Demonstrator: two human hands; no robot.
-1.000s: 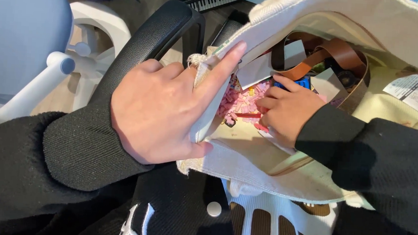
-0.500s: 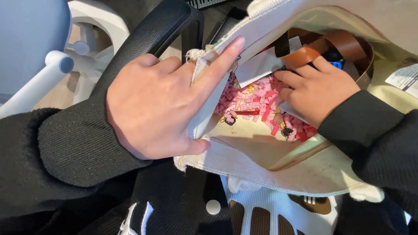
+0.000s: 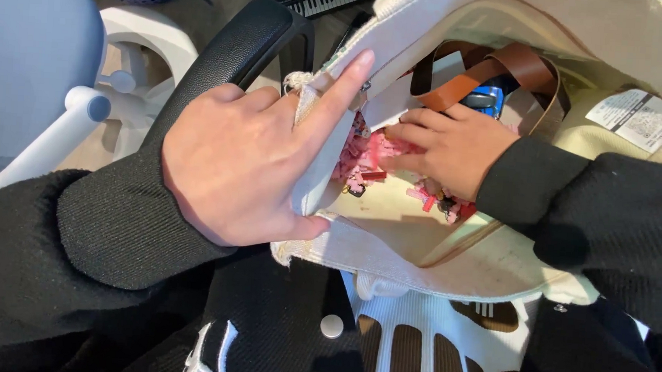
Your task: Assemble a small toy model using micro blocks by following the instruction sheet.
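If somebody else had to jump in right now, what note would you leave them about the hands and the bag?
Left hand: grips the near edge of the cream canvas bag and holds it open, forefinger stretched along the rim.
Right hand: inside the bag, fingers curled on the pink things at the bottom; whether it has a firm hold on one cannot be told.
Also in the bag: brown leather straps, a small blue thing under them, a white tag on the lining.
Done: bag open, hand inside.
Left: nothing is out of the bag yet.
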